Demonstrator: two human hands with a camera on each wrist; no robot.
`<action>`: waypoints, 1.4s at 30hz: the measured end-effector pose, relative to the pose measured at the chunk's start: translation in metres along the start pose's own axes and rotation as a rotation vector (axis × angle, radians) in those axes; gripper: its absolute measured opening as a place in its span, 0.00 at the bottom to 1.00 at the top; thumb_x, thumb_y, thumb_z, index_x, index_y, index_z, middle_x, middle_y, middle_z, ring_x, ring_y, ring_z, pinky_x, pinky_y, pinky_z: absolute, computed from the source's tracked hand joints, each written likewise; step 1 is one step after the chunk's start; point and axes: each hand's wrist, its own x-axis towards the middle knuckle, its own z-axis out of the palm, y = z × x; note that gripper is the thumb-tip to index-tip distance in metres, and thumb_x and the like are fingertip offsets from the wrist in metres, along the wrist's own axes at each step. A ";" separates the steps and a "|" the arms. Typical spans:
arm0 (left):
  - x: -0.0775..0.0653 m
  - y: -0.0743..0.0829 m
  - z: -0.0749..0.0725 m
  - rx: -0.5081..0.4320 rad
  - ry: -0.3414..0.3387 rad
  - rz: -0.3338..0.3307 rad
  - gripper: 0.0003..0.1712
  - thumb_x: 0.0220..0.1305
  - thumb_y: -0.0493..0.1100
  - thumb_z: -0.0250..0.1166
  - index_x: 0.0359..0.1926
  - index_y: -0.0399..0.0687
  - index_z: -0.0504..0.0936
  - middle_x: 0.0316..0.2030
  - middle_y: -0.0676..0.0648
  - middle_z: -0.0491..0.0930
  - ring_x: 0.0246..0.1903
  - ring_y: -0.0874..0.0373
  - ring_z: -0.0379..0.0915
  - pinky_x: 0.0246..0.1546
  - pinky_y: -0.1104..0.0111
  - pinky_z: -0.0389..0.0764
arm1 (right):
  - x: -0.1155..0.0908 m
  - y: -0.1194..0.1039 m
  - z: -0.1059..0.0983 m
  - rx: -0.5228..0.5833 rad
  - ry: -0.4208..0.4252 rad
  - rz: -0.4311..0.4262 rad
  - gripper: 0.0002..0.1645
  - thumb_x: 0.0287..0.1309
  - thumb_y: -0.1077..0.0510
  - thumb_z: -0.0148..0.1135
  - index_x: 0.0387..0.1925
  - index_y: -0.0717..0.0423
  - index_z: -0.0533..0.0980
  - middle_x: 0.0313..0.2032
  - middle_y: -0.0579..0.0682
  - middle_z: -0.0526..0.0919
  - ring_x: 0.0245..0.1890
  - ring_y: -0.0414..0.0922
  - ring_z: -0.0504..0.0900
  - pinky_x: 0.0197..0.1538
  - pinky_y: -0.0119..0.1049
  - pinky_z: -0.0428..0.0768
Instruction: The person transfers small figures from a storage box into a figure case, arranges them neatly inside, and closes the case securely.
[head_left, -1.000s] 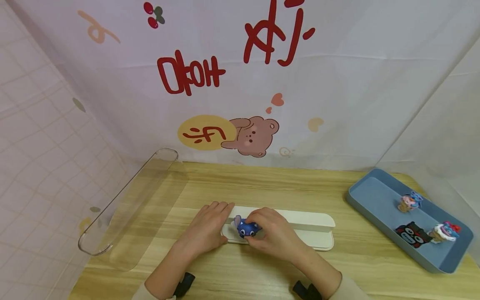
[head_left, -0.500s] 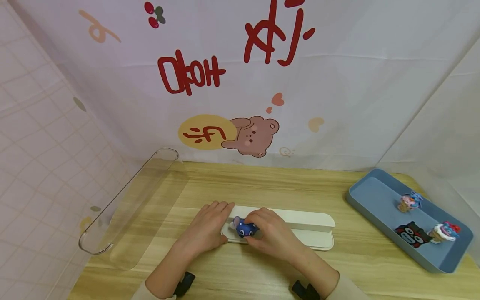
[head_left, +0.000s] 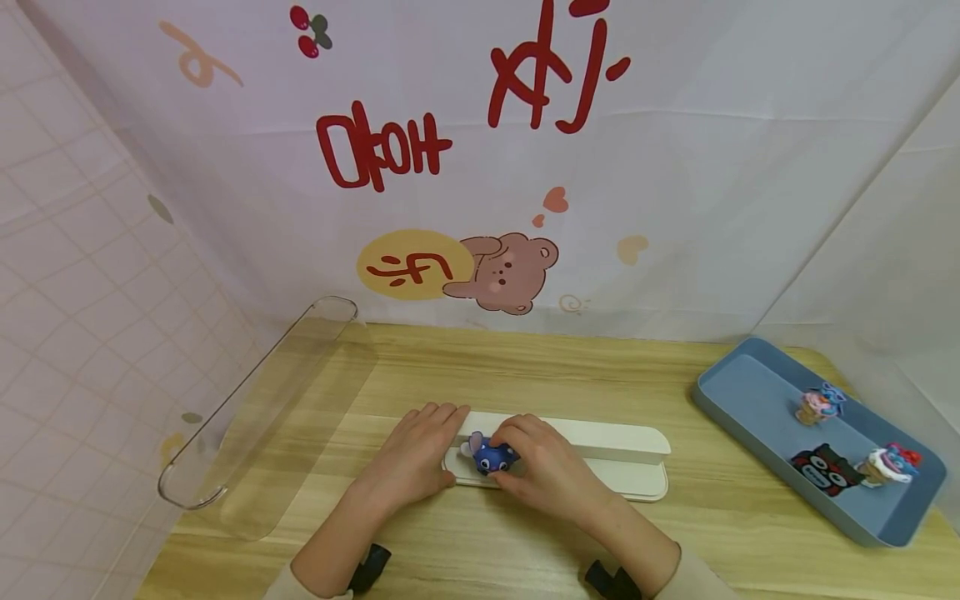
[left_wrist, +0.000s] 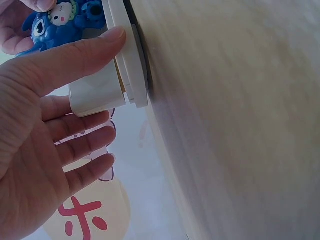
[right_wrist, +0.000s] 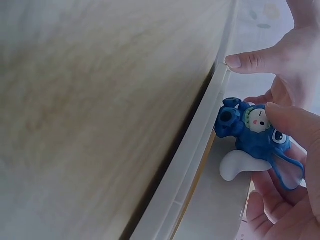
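Blue figurine (head_left: pixel 491 457) pinched in right hand (head_left: pixel 551 462), left hand (head_left: pixel 412 457) gripping white base (head_left: pixel 626 477); clear cover (head_left: pixel 300 433) far left, tray (head_left: pixel 757 383) far right.

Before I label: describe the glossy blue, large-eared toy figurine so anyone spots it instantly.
On the wood-grain table, find the long cream-white stepped stand. Toward its left end, the person's right hand grips the glossy blue figurine. Unlike the small multicoloured toys in the blue-grey rectangular tray, it is held and mostly blue, with a white face on its front.
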 end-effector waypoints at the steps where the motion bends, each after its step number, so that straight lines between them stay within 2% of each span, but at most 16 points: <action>1: 0.000 0.000 0.000 0.002 0.000 0.001 0.56 0.43 0.44 0.89 0.72 0.39 0.72 0.62 0.44 0.78 0.61 0.48 0.73 0.62 0.50 0.75 | 0.000 0.000 0.000 0.002 -0.002 0.002 0.25 0.45 0.56 0.87 0.43 0.54 0.82 0.46 0.46 0.83 0.48 0.42 0.82 0.52 0.40 0.84; 12: 0.000 0.000 0.000 0.005 -0.003 0.000 0.56 0.43 0.44 0.89 0.72 0.39 0.72 0.62 0.44 0.78 0.61 0.47 0.73 0.62 0.49 0.75 | -0.001 0.000 -0.001 0.002 -0.005 0.000 0.25 0.46 0.55 0.87 0.43 0.54 0.82 0.46 0.47 0.84 0.48 0.42 0.82 0.53 0.41 0.84; 16: 0.000 0.000 0.001 0.009 0.002 0.003 0.56 0.42 0.44 0.89 0.72 0.39 0.72 0.62 0.44 0.78 0.60 0.48 0.73 0.62 0.50 0.75 | -0.002 0.000 -0.005 0.003 -0.001 0.013 0.26 0.46 0.51 0.87 0.45 0.52 0.82 0.48 0.45 0.83 0.49 0.41 0.81 0.53 0.41 0.83; 22: 0.001 0.000 0.001 0.015 0.001 0.001 0.57 0.42 0.45 0.89 0.72 0.39 0.72 0.63 0.44 0.78 0.61 0.47 0.73 0.62 0.50 0.75 | -0.001 -0.003 -0.023 0.052 0.052 0.030 0.28 0.48 0.50 0.86 0.48 0.53 0.83 0.51 0.44 0.83 0.52 0.42 0.81 0.53 0.42 0.83; 32: 0.001 0.001 0.001 -0.005 -0.009 -0.013 0.57 0.43 0.44 0.89 0.73 0.39 0.71 0.64 0.43 0.77 0.62 0.46 0.72 0.63 0.49 0.74 | -0.003 0.000 -0.061 -0.003 0.161 -0.031 0.25 0.50 0.55 0.83 0.49 0.53 0.82 0.51 0.45 0.83 0.52 0.46 0.82 0.54 0.46 0.83; 37: 0.000 0.001 0.002 -0.002 -0.011 -0.012 0.57 0.42 0.44 0.89 0.73 0.38 0.71 0.63 0.42 0.77 0.62 0.46 0.72 0.63 0.48 0.74 | -0.009 0.004 -0.079 -0.040 0.199 -0.057 0.20 0.64 0.47 0.75 0.50 0.54 0.82 0.52 0.47 0.84 0.53 0.48 0.83 0.54 0.46 0.82; 39: 0.000 0.001 0.002 -0.001 -0.009 -0.014 0.57 0.42 0.44 0.89 0.73 0.38 0.71 0.63 0.42 0.77 0.62 0.46 0.72 0.63 0.48 0.74 | -0.012 0.006 -0.086 -0.053 0.214 -0.060 0.21 0.70 0.42 0.67 0.50 0.54 0.82 0.52 0.48 0.84 0.52 0.49 0.83 0.55 0.45 0.81; 42: 0.000 0.001 0.002 -0.004 -0.008 -0.017 0.57 0.43 0.44 0.89 0.73 0.38 0.71 0.64 0.42 0.77 0.63 0.46 0.72 0.63 0.48 0.74 | -0.019 0.011 -0.096 -0.069 0.239 -0.058 0.26 0.74 0.37 0.59 0.49 0.56 0.83 0.51 0.50 0.84 0.51 0.51 0.84 0.56 0.42 0.79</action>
